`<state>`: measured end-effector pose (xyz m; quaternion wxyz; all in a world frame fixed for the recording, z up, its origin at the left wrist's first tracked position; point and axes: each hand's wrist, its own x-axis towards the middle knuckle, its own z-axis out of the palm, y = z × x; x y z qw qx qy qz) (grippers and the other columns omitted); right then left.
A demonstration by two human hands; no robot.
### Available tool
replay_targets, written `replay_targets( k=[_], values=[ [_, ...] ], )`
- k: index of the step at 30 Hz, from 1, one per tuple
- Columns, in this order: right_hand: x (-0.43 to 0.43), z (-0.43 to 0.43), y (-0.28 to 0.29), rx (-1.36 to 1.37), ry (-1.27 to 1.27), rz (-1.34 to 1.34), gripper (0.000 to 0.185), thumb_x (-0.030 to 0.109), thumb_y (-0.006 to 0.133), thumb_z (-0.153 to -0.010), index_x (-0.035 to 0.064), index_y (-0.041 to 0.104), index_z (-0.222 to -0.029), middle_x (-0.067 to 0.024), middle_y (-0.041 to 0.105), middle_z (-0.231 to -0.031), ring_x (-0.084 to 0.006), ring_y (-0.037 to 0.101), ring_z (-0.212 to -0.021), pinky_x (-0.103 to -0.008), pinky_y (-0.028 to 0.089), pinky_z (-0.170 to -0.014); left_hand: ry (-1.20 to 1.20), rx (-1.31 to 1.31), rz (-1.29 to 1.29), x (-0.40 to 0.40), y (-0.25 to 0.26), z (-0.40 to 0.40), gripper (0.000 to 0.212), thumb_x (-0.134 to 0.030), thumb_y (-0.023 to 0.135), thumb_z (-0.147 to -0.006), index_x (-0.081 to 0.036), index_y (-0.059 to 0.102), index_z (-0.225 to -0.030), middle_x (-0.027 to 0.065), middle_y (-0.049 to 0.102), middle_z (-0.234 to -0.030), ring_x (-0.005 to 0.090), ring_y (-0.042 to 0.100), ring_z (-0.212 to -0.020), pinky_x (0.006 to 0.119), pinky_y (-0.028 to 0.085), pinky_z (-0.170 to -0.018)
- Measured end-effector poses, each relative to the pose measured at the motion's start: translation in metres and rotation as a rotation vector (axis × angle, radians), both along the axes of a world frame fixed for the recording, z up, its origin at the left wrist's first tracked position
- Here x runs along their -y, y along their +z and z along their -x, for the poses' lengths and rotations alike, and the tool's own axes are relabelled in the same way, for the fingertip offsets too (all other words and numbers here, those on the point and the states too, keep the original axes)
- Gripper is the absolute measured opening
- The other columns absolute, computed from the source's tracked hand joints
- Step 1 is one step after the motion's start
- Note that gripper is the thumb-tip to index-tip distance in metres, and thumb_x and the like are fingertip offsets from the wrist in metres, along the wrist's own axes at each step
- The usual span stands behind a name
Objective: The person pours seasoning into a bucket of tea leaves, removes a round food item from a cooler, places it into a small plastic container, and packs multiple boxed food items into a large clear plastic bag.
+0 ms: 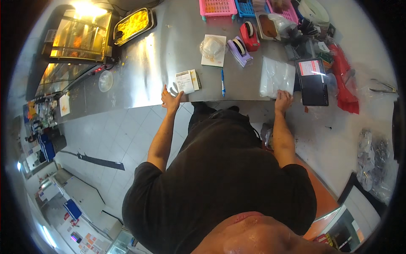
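My left hand [171, 99] is at the front edge of the steel counter [152, 60], fingers spread and nothing held. Its thumb comes close to a printed paper slip [184, 82], which lies over a small yellowish pad [195, 79]. Over to the right, my right hand [283, 100] has its fingers on the lower right corner of a stack of translucent plastic bags [277, 77]. Whether the fingers pinch the bags cannot be made out. A blue pen [223, 83] lies between the hands. Behind it, a clear plastic lid [212, 47] rests on a white pad [213, 62].
Purple [240, 51] and red [250, 36] tape dispensers stand behind the bags. A black tablet [314, 90] is at the right, beside a red plastic bag [344, 79]. Pink [218, 8] and blue baskets line the back. At left are a lit food warmer [77, 38] and a tray of yellow food [134, 25].
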<state>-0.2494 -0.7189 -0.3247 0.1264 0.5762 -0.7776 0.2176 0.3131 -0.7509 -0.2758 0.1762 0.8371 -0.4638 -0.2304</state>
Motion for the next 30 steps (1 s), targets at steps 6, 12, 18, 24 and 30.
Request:
replay_targets(
  k=[6, 12, 18, 24, 30],
  values=[
    [0.054, 0.029, 0.093, 0.224, 0.156, 0.047, 0.027, 0.025, 0.062, -0.098, 0.0032, 0.064, -0.082, -0.0163, 0.066, -0.085, -0.0365, 0.062, -0.079, -0.0452, 0.047, -0.073, -0.059, 0.156, 0.335, -0.016, 0.022, 0.046, 0.085, -0.040, 0.082, -0.078, -0.009, 0.040, -0.145, 0.0154, 0.042, -0.143, 0.0357, 0.040, -0.132, 0.061, 0.029, -0.105],
    [0.030, -0.075, 0.321, 1.081, 0.626, -0.452, 0.012, 0.009, 0.074, -0.085, 0.0053, 0.064, -0.090, 0.0013, 0.061, -0.087, -0.0107, 0.057, -0.076, -0.0283, 0.045, -0.067, -1.027, -0.354, 0.523, 0.020, 0.172, 0.193, 0.088, -0.032, 0.090, -0.066, -0.007, 0.047, -0.139, 0.0190, 0.040, -0.150, 0.0386, 0.037, -0.139, 0.050, 0.031, -0.112],
    [0.002, -0.085, 0.386, 1.176, 0.874, -0.230, 0.019, 0.010, 0.073, -0.084, 0.0046, 0.065, -0.100, 0.0044, 0.054, -0.083, -0.0013, 0.044, -0.062, -0.0208, 0.034, -0.052, -1.345, -0.926, 0.136, 0.043, 0.200, 0.250, 0.063, -0.032, 0.084, -0.077, -0.002, 0.059, -0.127, 0.0163, 0.065, -0.115, 0.0275, 0.064, -0.104, 0.039, 0.050, -0.090],
    [-0.035, -0.051, 0.396, 1.601, 0.076, 0.344, 0.028, 0.024, 0.053, -0.104, 0.0048, 0.065, -0.121, 0.0085, 0.032, -0.058, -0.0024, 0.025, -0.043, -0.0222, 0.021, -0.039, -1.335, -1.708, -0.644, 0.119, 0.183, 0.122, 0.038, -0.043, 0.068, -0.093, -0.006, 0.073, -0.098, 0.0070, 0.073, -0.086, 0.0173, 0.067, -0.087, 0.039, 0.052, -0.076],
    [-0.067, -0.128, 0.339, 1.864, 0.019, 0.620, 0.045, 0.041, 0.048, -0.106, 0.0079, 0.057, -0.134, 0.0084, 0.027, -0.058, -0.0041, 0.023, -0.043, -0.0233, 0.021, -0.039, -0.558, -1.840, -0.264, 0.057, 0.203, 0.152, 0.052, -0.048, 0.046, -0.103, -0.009, 0.056, -0.136, 0.0059, 0.066, -0.120, 0.0229, 0.056, -0.122, 0.046, 0.045, -0.102]
  ],
)
